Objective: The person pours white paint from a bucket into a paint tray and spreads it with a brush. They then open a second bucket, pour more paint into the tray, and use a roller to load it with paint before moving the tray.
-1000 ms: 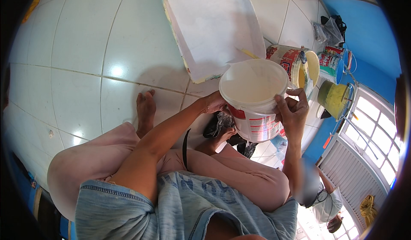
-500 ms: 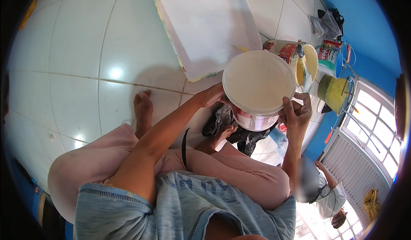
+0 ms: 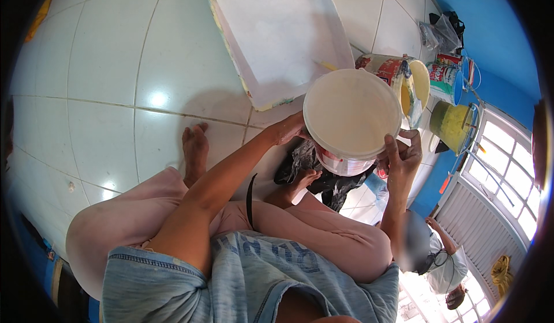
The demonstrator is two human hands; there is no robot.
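Note:
Between my two hands a white plastic bucket [image 3: 352,112] with red on its side is tilted toward me. Its round pale top faces up; whether that is a lid or the inside, I cannot tell. At the bucket's left side, my left hand [image 3: 288,129] is closed on it, with the fingertips hidden behind the wall. My right hand [image 3: 402,154] grips the right side, thumb at the rim. Just beyond the bucket lies a large, shallow white tray [image 3: 254,86] with paint-stained edges.
Paint-smeared buckets stand to the right, among them a red and yellow one [image 3: 418,81] and a yellow one [image 3: 449,126]. Black plastic [image 3: 341,189] lies beneath the held bucket, near my foot. Another person [image 3: 449,270] is at the lower right, by the windows.
The bucket and both hands have shifted very slightly right in the picture, along with much of the scene. Both hands keep their hold.

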